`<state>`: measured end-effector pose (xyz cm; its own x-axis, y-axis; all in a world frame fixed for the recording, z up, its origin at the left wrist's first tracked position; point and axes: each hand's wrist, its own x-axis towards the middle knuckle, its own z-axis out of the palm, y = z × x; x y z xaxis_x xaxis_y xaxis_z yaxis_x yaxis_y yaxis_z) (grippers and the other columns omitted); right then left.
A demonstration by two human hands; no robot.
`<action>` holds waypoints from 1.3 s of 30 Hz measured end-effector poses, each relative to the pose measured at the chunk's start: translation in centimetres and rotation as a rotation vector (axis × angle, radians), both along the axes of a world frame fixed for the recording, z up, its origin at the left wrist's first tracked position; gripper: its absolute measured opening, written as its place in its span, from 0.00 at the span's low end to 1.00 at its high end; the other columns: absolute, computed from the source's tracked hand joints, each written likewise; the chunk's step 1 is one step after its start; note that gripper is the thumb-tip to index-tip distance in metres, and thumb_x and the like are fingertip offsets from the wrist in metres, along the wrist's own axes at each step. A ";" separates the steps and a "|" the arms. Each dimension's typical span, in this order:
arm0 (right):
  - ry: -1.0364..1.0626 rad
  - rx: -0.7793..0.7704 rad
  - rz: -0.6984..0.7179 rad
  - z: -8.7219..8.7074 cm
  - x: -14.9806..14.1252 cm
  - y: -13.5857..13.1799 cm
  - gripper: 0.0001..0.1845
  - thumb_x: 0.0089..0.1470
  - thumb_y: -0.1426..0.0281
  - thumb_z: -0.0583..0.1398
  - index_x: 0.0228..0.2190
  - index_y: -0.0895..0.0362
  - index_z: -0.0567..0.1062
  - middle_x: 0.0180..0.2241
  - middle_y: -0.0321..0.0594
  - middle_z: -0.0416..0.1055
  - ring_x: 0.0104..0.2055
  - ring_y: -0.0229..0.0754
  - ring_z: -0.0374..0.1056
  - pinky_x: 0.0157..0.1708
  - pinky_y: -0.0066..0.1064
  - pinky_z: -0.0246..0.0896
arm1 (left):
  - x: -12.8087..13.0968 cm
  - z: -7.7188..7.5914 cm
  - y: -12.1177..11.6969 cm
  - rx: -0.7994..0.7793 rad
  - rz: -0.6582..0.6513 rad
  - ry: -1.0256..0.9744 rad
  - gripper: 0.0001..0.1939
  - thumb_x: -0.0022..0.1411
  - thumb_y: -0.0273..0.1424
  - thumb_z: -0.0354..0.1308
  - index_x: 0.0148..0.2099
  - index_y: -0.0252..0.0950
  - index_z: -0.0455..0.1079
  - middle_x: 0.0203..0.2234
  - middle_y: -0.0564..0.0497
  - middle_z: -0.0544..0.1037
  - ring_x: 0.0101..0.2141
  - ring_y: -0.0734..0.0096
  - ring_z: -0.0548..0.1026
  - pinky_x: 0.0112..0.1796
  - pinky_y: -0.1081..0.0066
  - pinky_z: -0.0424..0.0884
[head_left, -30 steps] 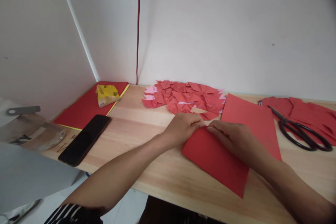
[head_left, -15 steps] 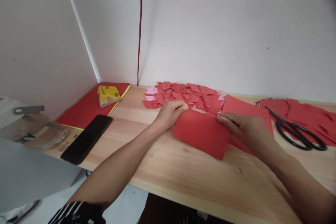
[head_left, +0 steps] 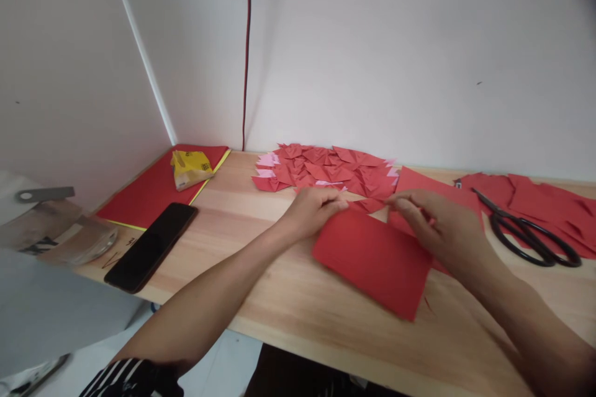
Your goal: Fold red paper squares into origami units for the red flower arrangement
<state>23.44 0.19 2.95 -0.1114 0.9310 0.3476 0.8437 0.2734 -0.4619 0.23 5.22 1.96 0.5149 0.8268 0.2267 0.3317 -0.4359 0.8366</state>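
Observation:
My left hand (head_left: 319,208) is closed in a pinch on the top left corner of a red paper sheet (head_left: 375,260), which hangs tilted above the table. Just past the sheet's upper edge, my right hand (head_left: 428,217) has thumb and forefinger pressed together; whether anything is between them I cannot make out. Behind the hands lie rows of folded red paper pieces (head_left: 326,167) with pink tips. Partly hidden by my right hand, a larger red sheet (head_left: 437,186) rests on the table.
Black-handled scissors (head_left: 526,229) lie at the right, against more red paper pieces (head_left: 544,205). At the left are a phone (head_left: 151,248), a yellow packet (head_left: 192,169) on a red folder (head_left: 139,192), and a clear container (head_left: 69,232). The wooden table (head_left: 279,298) meets the wall behind.
The red sheet has tilted, its lower right corner dropping toward me. My right fingertips have come away from its upper right edge. My left hand has shifted slightly right, still holding it.

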 end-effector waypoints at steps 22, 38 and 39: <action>-0.071 -0.113 0.179 -0.7 -1.9 -0.9 0.20 0.62 0.60 0.51 0.21 0.54 0.65 0.19 0.32 0.67 0.21 0.37 0.62 0.24 0.28 0.54 | 0.2 0.3 -0.3 0.391 -0.041 0.264 0.10 0.65 0.33 0.53 0.34 0.35 0.71 0.32 0.50 0.77 0.35 0.68 0.71 0.38 0.69 0.62; -0.068 -0.087 0.105 -0.9 -1.1 -0.6 0.26 0.60 0.52 0.50 0.18 0.55 0.60 0.15 0.31 0.56 0.19 0.35 0.54 0.21 0.27 0.49 | 0.3 -0.1 -0.1 0.106 -0.047 0.177 0.11 0.63 0.32 0.55 0.31 0.34 0.73 0.29 0.52 0.79 0.31 0.71 0.74 0.34 0.73 0.63; -0.063 -0.085 0.098 -0.9 -0.9 -0.5 0.26 0.60 0.52 0.50 0.18 0.55 0.61 0.16 0.31 0.57 0.19 0.35 0.54 0.21 0.27 0.50 | 0.2 0.0 0.0 0.093 -0.036 0.149 0.10 0.63 0.32 0.55 0.30 0.34 0.73 0.29 0.52 0.79 0.31 0.72 0.74 0.34 0.73 0.63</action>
